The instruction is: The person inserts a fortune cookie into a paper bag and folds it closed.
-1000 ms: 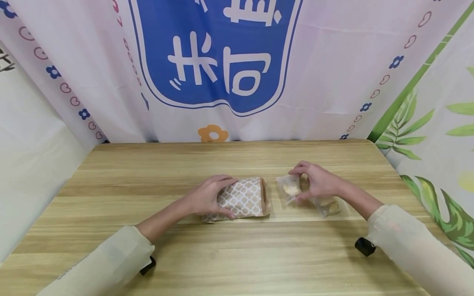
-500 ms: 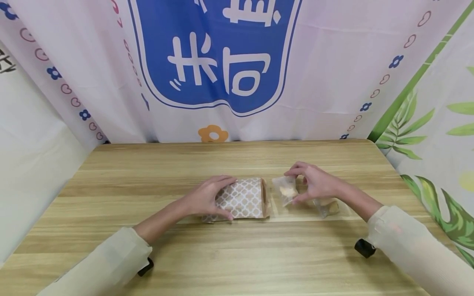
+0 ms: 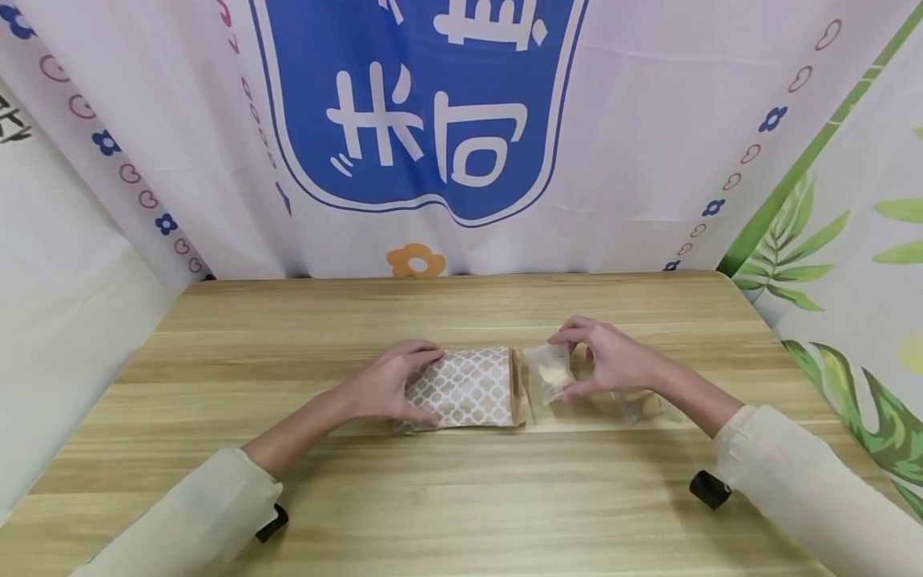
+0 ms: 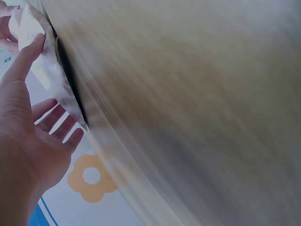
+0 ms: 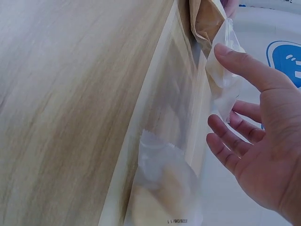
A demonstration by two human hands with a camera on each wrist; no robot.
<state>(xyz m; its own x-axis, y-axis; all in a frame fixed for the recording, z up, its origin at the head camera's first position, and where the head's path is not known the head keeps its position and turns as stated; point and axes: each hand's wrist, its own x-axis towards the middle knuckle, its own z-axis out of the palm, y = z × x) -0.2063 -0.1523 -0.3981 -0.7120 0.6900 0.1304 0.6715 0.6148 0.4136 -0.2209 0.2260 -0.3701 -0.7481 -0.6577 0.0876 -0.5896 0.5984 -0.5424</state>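
Note:
A brown paper bag (image 3: 472, 389) with a white lattice print lies flat on the table, its open mouth facing right. My left hand (image 3: 385, 385) grips its left part, thumb along the near edge and fingers along the far one. Just right of the mouth, my right hand (image 3: 613, 361) holds a small clear packet (image 3: 552, 375) with pale yellow contents between thumb and fingers. In the right wrist view that packet (image 5: 221, 80) overlaps the bag's opening (image 5: 207, 21). A second packet (image 5: 164, 193) lies on the table, partly hidden beneath my right forearm in the head view.
The wood-grain table (image 3: 461, 497) ends at the back against a printed curtain (image 3: 620, 184). A leaf-patterned cloth (image 3: 851, 320) hangs at the right and a plain white one (image 3: 65, 280) at the left.
My right hand has moved left with the small packet, bringing it up to the bag's mouth. My left hand has slid slightly left along the bag; the second packet stays in place.

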